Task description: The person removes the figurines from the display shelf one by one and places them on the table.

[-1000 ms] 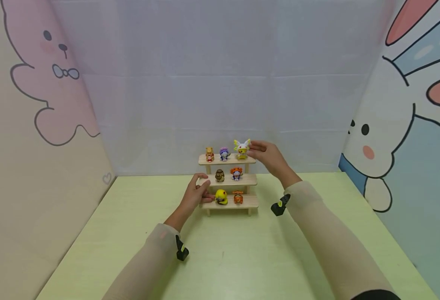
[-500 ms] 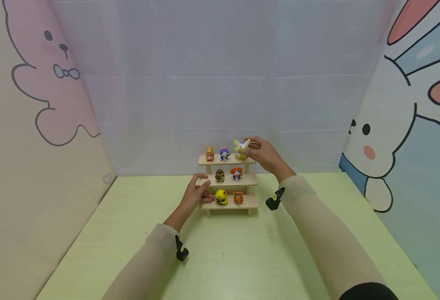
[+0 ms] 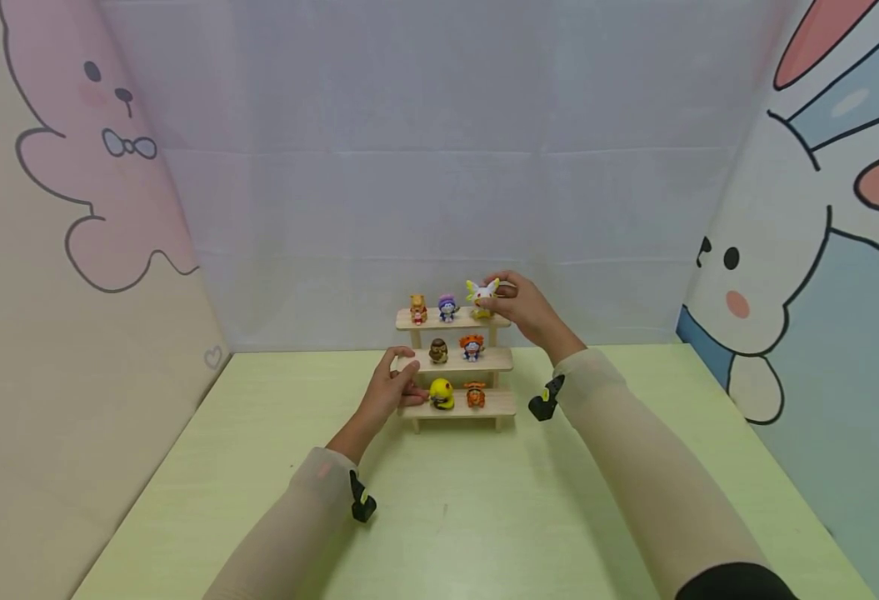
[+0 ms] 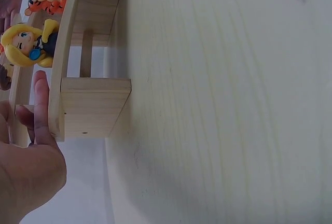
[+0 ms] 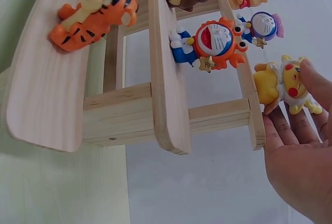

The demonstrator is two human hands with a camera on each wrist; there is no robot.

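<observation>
In the head view, a three-tier wooden display stand (image 3: 495,404) holds several small toy figurines. My right hand (image 3: 525,310) pinches a yellow Pikachu figurine (image 5: 282,85) in a white eared hood at the right end of the top tier. In the right wrist view, the thumb lies against its head and the fingers are behind it. The figurine's base is at the top tier's surface. My left hand (image 3: 387,390) grips the stand's left end at the middle and bottom tiers. One finger (image 4: 41,102) lies along the bottom tier, close to a yellow-haired figurine (image 4: 31,45).
An orange tiger figurine (image 5: 96,19) sits on the bottom tier. The middle tier bears a brown owl figurine (image 3: 438,351) and a crab-hooded figurine (image 5: 210,45). A bear figurine (image 3: 418,309) and a purple-hatted one (image 3: 448,308) share the top tier. The pale table (image 3: 439,508) meets a curtain behind.
My right hand has moved left onto the Pikachu figurine, and its fingers have closed around it. The left hand stays at the stand's left end.
</observation>
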